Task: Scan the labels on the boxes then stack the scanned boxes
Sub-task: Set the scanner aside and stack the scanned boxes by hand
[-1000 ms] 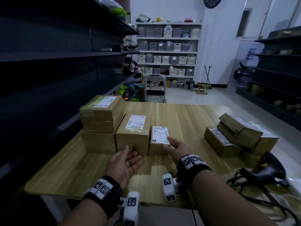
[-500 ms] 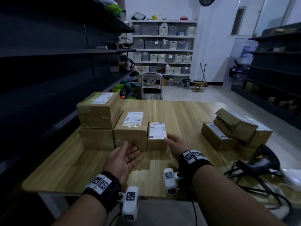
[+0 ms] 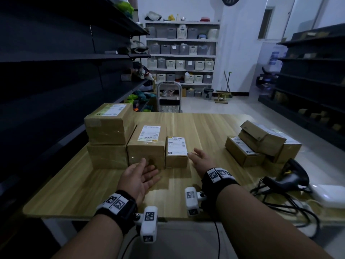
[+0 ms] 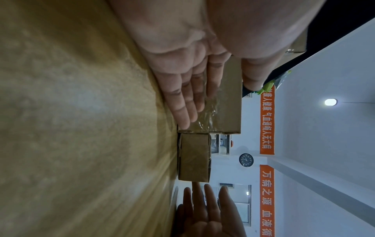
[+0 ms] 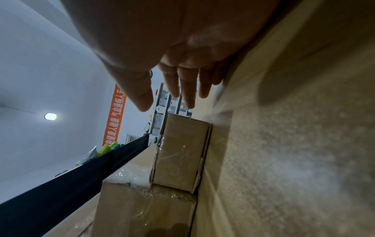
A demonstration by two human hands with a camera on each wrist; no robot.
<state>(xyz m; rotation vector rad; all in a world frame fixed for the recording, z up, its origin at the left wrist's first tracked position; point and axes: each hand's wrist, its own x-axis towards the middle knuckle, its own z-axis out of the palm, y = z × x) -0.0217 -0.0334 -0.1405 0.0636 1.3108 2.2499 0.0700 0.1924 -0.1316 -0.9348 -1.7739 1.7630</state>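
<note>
From the head view, the scanned boxes sit at the left of the tabletop point(image 3: 196, 126), labels up so they can be read: a top box point(image 3: 108, 124) on a bottom box point(image 3: 107, 156), a mid box point(image 3: 147, 144) pressed against them, and a small box point(image 3: 176, 152) tucked against the mid box. Packing them side by side looks meant to keep the group square and compact. The left hand point(image 3: 139, 175) hovers palm-up just before the mid box, fingers straight, grip released and holding nothing. The right hand point(image 3: 202, 161) is spread beside the small box's right edge, likewise holding nothing; whether a fingertip touches it I cannot tell. Over on the right lies a loose pile point(image 3: 261, 143) of boxes, one tilted on the others, probably those not yet scanned. The scanner point(image 3: 291, 176) rests near them on its cable, handy for the right hand.

The left wrist view shows the left fingers point(image 4: 188, 99) stretched flat along the mid box's taped front, with the small box point(image 4: 193, 158) just past them and the right hand point(image 4: 209, 213) beyond it, open.

The right wrist view shows the right fingers point(image 5: 182, 86) straight and apart, near the small box's point(image 5: 180, 154) far corner, gripping nothing. Both hands bracket the row, seemingly to nudge it true.
</note>
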